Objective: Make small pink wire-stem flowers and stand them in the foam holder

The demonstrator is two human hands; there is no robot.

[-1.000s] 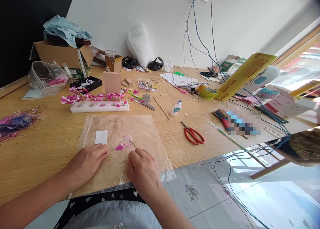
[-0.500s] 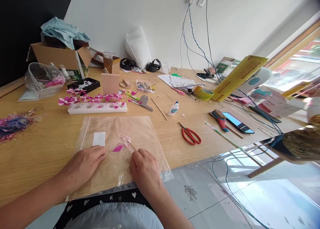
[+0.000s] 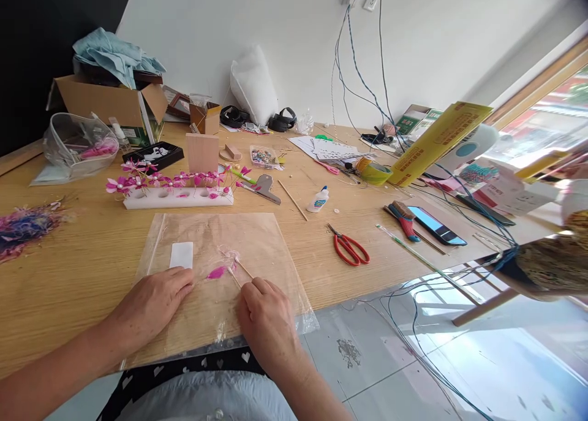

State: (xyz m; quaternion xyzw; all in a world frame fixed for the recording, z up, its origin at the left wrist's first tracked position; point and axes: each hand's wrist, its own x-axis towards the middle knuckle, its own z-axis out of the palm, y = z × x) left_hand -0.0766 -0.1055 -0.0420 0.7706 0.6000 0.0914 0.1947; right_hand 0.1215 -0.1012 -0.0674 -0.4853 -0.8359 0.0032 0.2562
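Observation:
A clear plastic bag (image 3: 257, 237) lies flat at the table's front edge. My left hand (image 3: 158, 295) rests palm down on it, fingers stretched out and holding nothing, just below a small white card (image 3: 182, 255). Fingers curled, my right hand (image 3: 269, 314) is closed on the bag's right half. From it two thin sticks (image 3: 244, 269) with pale tips reach forward; its grip on them is partly hidden. One tip is close to a magenta petal (image 3: 215, 273). Beyond the tips, a whitish smear or thread (image 3: 227, 251) shows on the plastic.
Behind the bag, a white foam block (image 3: 179, 200) carries pink flowers (image 3: 179, 179) on wires. A metal clip (image 3: 266, 188), a wooden stick (image 3: 293, 199), a glue bottle (image 3: 318, 199) and red-handled scissors (image 3: 349, 247) lie further right, then a brush (image 3: 407, 220) and a phone (image 3: 437, 226).
My right hand has drawn back very slightly toward me, and a little more of the sticks shows. My left hand and the bag stay put.

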